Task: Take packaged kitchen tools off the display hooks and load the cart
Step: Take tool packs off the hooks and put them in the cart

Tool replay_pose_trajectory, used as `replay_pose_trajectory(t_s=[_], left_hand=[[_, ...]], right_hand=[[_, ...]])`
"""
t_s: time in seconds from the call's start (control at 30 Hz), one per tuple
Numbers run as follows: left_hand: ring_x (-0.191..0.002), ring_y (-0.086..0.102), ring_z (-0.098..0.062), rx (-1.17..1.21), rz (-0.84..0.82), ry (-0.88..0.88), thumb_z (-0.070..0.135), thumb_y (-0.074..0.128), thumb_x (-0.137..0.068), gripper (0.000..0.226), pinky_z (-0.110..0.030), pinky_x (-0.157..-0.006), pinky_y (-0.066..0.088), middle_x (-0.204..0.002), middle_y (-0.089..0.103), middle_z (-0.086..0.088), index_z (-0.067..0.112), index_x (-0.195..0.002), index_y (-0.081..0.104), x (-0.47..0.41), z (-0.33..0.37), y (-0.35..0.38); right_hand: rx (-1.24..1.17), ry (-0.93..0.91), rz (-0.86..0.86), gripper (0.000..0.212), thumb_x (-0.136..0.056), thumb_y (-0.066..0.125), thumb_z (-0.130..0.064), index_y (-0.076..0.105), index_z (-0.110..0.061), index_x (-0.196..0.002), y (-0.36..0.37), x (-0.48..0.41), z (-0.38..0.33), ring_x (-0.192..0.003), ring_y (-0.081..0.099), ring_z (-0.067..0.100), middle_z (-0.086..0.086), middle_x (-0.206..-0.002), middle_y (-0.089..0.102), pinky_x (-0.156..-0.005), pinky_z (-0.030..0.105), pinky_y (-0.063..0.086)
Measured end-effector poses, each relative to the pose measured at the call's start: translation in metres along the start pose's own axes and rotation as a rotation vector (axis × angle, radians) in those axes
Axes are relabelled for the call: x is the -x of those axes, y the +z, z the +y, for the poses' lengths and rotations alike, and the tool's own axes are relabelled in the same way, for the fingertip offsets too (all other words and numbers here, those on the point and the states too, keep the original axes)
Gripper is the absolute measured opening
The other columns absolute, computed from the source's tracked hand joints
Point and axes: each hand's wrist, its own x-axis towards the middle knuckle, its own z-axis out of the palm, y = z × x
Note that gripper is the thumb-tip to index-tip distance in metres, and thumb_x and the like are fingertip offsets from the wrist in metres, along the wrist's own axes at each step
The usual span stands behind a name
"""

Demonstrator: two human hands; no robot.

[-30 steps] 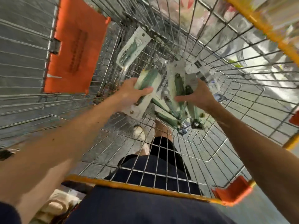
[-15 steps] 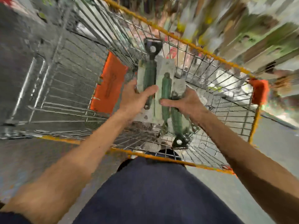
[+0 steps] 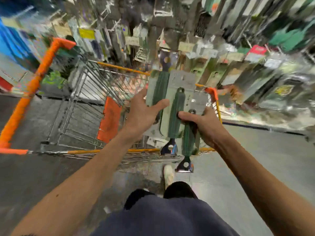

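Note:
I hold a bunch of carded kitchen tools (image 3: 173, 106) with green handles in front of me, above the near right end of the wire cart (image 3: 88, 106). My left hand (image 3: 143, 113) grips the left card with its thumb across the front. My right hand (image 3: 202, 123) clamps the right-hand cards, thumb on a green handle. Two black tool heads (image 3: 185, 165) hang below the cards. Beyond the cart hang more packaged tools on the display hooks (image 3: 213, 74), blurred.
The cart has an orange-yellow rim (image 3: 122, 68), an orange handle bar (image 3: 29, 99) at the left and an orange flap (image 3: 110, 123) inside. My foot (image 3: 167, 174) stands on the grey floor just behind the cart. Blue shelving (image 3: 10, 40) is at the far left.
My hands have lifted the bunch of carded tools up out of the cart basket. My view has swung upward from the cart floor toward the display wall.

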Motion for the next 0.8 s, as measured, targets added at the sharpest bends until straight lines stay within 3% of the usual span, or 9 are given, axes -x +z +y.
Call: replay_pose_trajectory(t_s=[0.13,0.4,0.53,0.63,0.7,0.8], left_hand=[[-0.095,0.073,-0.015,0.016,-0.126,0.067,0.021,0.077,-0.085,0.035,-0.041,-0.084,0.061,-0.106,0.074,0.0,0.016,-0.118,0.065,0.01,0.032,0.044],[-0.091,0.073,-0.015,0.0,-0.371,0.208,0.007,0.082,-0.077,0.041,-0.03,-0.072,0.061,-0.102,0.074,-0.005,0.008,-0.115,0.065,0.029,0.09,0.163],[-0.067,0.071,-0.002,0.062,-0.39,0.209,-0.004,0.077,-0.079,0.029,-0.016,-0.055,0.054,-0.085,0.072,0.001,0.011,-0.1,0.064,0.046,0.106,0.25],[-0.048,0.062,0.001,0.082,-0.402,0.181,-0.003,0.077,-0.078,0.028,-0.014,-0.042,0.045,-0.08,0.07,-0.006,0.003,-0.103,0.065,0.064,0.114,0.318],[-0.052,0.063,0.001,0.061,-0.432,0.196,0.0,0.079,-0.077,0.031,-0.015,-0.046,0.047,-0.083,0.071,-0.008,0.002,-0.105,0.066,0.072,0.118,0.364],[-0.065,0.068,-0.007,0.034,-0.453,0.225,0.008,0.083,-0.075,0.033,-0.021,-0.052,0.052,-0.086,0.073,-0.003,0.008,-0.104,0.067,0.085,0.129,0.43]], right_hand=[[-0.043,-0.085,0.083,0.041,-0.064,0.078,-0.009,0.071,-0.007,-0.105,-0.042,0.045,-0.024,-0.095,0.073,0.026,0.012,-0.106,0.075,-0.081,0.036,0.06],[-0.095,-0.177,0.241,0.039,-0.065,0.075,-0.013,0.069,-0.013,-0.103,-0.151,0.12,-0.052,-0.095,0.073,0.018,0.001,-0.101,0.077,-0.078,0.027,0.06],[-0.156,-0.201,0.378,0.018,-0.087,0.066,-0.016,0.069,-0.014,-0.105,-0.225,0.153,-0.057,-0.094,0.072,0.015,0.001,-0.102,0.077,-0.084,0.033,0.058],[-0.2,-0.219,0.478,0.014,-0.097,0.057,-0.019,0.069,-0.019,-0.104,-0.286,0.176,-0.064,-0.093,0.071,0.011,-0.003,-0.101,0.076,-0.088,0.036,0.056],[-0.213,-0.254,0.512,0.017,-0.1,0.053,-0.026,0.07,-0.023,-0.102,-0.323,0.19,-0.072,-0.099,0.07,0.015,-0.004,-0.102,0.076,-0.089,0.04,0.056],[-0.242,-0.314,0.533,0.024,-0.096,0.054,-0.037,0.072,-0.021,-0.098,-0.371,0.212,-0.085,-0.094,0.073,0.016,-0.003,-0.096,0.078,-0.081,0.038,0.06]])
